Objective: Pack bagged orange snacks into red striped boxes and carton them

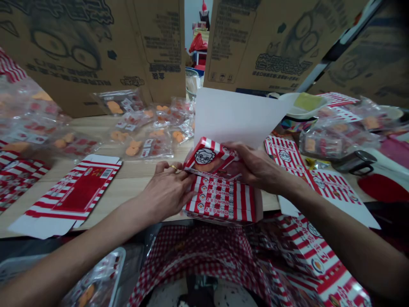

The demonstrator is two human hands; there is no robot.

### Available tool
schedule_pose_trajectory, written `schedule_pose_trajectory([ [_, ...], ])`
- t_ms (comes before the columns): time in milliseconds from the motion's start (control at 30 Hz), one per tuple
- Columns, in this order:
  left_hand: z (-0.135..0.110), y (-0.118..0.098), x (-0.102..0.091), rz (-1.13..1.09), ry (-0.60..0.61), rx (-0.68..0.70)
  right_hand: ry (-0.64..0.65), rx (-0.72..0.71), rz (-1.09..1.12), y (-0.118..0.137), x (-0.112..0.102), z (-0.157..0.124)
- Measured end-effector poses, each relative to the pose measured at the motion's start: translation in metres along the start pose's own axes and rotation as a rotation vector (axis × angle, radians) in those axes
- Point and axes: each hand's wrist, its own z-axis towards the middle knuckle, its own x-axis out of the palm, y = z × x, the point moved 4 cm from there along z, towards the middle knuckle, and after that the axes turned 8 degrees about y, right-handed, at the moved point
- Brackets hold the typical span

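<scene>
My right hand point(252, 166) grips a small red-and-white striped box point(212, 157) with a line-drawn face on it, tilted above a row of packed striped boxes point(220, 198). These sit in a carton whose white lid point(236, 115) stands raised behind them. My left hand point(169, 187), a ring on one finger, is closed at the left edge of this carton, fingers bent and thumb against the row's end. Its far fingertips are partly hidden. Left of it lies a flattened striped carton point(81, 187) with a red panel.
Clear packets of orange pieces point(134, 147) lie across the table's back. Tall cardboard cartons point(96, 51) stand behind. On the right are flat striped cartons point(286, 157), a metal mug point(354, 162) and a bowl point(303, 106). A plastic tub point(119, 264) sits below the table edge.
</scene>
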Motion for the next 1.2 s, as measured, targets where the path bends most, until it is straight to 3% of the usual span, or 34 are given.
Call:
schedule_pose_trajectory([
  [133,-0.007,0.002,0.002,-0.035,-0.018,-0.016,0.143,0.095,-0.048,0.01,0.001,0.014],
  [233,-0.009,0.0,0.007,-0.031,-0.007,-0.012,0.29,0.064,-0.034,0.019,-0.002,0.031],
  [400,-0.011,-0.004,0.014,0.012,-0.052,-0.031,0.305,-0.102,-0.042,0.033,0.003,0.065],
  [667,-0.015,-0.003,0.014,0.012,-0.04,-0.081,0.436,-0.084,-0.041,0.031,-0.004,0.073],
  [900,-0.014,-0.002,0.016,-0.058,-0.057,-0.092,0.547,-0.174,-0.214,0.046,0.045,0.096],
  [967,-0.022,0.001,0.011,-0.176,-0.082,-0.06,0.544,-0.177,-0.172,0.043,0.05,0.098],
  [1033,-0.033,0.009,0.002,-0.354,-0.183,-0.068,0.51,-0.166,-0.062,0.035,0.041,0.094],
  [1133,-0.049,0.038,-0.007,-0.61,-0.412,-0.253,0.323,-0.024,0.049,0.013,0.011,0.079],
  [1200,-0.043,0.06,-0.005,-0.709,-0.452,-0.379,0.192,0.138,0.017,-0.002,-0.005,0.066],
])
